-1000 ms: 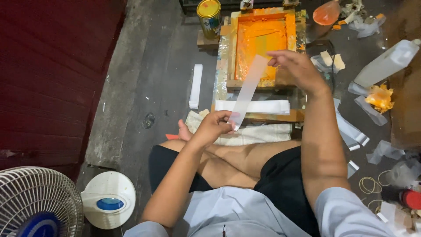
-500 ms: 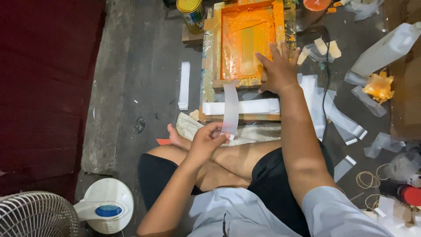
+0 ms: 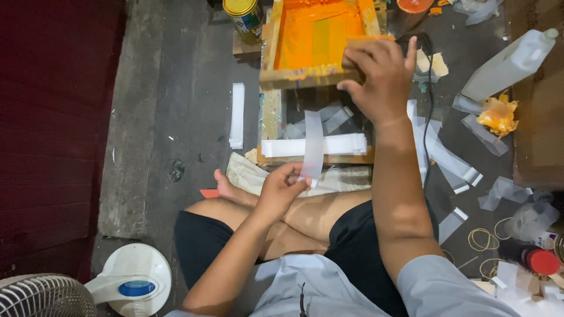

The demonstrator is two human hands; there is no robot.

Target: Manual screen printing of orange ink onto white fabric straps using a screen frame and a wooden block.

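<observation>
Head view: at top centre a wooden printing frame (image 3: 305, 73) holds a screen flooded with glossy orange ink. The right hand (image 3: 379, 76) grips its near right corner, fingers curled over the wood. At lower centre the left hand (image 3: 282, 188) pinches the bottom end of a thin, translucent white strip (image 3: 313, 144), which stands up over a flat stack of white strips (image 3: 329, 145) on the wooden base. A round tin (image 3: 242, 14) with a yellow lid sits at upper left of the frame. A white plastic bottle (image 3: 508, 64) lies at upper right; its contents are hard to tell.
</observation>
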